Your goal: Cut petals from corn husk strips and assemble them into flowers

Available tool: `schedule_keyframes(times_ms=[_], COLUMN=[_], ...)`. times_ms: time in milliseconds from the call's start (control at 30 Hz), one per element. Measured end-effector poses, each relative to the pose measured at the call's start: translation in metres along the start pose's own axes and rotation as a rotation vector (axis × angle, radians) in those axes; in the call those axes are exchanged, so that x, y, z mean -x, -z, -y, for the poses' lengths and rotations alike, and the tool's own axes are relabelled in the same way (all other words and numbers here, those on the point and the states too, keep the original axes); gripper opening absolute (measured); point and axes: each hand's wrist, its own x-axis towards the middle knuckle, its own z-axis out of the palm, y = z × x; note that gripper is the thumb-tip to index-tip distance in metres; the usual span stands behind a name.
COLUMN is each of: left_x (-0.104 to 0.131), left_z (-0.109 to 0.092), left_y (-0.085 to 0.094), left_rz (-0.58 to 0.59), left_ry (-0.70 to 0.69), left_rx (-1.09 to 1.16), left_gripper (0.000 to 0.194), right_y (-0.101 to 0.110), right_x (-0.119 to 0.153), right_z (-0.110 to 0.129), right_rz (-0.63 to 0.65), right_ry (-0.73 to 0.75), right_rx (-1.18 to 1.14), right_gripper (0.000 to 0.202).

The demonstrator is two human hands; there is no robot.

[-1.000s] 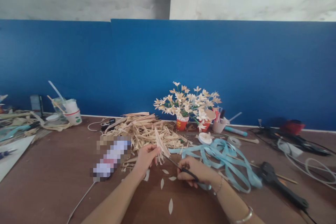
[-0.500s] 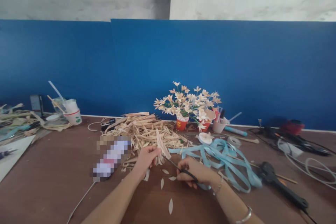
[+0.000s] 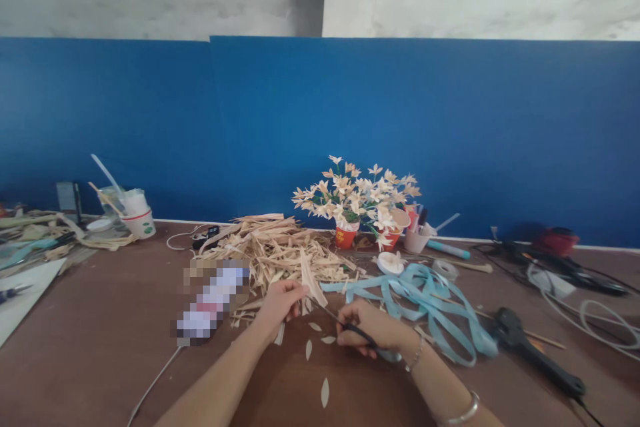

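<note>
Between the thumb and fingers of my left hand [image 3: 281, 305] is a pale husk strip [image 3: 311, 277], its wide end pointing up and away. My right hand [image 3: 361, 328] is closed on dark-handled scissors [image 3: 361, 332], whose blades reach left to the lower end of the strip. Several small leaf-shaped pieces lie on the brown table below the hands, one [image 3: 325, 392] nearest me and another [image 3: 309, 349] further up. Behind my left hand spreads a heap of dry husks [image 3: 270, 243].
Potted pale flowers [image 3: 350, 197] stand behind the heap. Tangled blue ribbon [image 3: 430, 307] lies right of my right hand, with a black glue gun [image 3: 537, 353] beyond it. A blurred-out object [image 3: 213, 303] lies left; a white cup [image 3: 140, 221] stands at back left.
The husk strip has tilted slightly and shifted a little to the right with my left fingers. The scissors have moved slightly in my right hand, which stays in nearly the same place.
</note>
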Motion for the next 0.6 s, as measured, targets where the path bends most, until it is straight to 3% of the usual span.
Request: schedule_keyframes(times_ms=[400,500,600], left_x=[-0.0025,-0.0046,-0.0061], left_z=[0.0036,0.002,-0.0012], left_y=[0.0009,0.0046,0.0094], left_rz=[0.013,-0.085,-0.204], left_ry=[-0.027,-0.062,-0.11], left_rx=[-0.039,-0.037,-0.069], left_gripper=[0.033,0.03,0.022], right_y=[0.0029,0.0047,0.0044], right_x=[0.0025,0.0047,0.0046], right_z=[0.0022,0.0024,0.0029], right_rz=[0.017,0.039,-0.111], right_ry=[-0.029,-0.039,-0.018], right_rx=[0.028,0.006,0.048], right_gripper=[0.022,0.029,0.029])
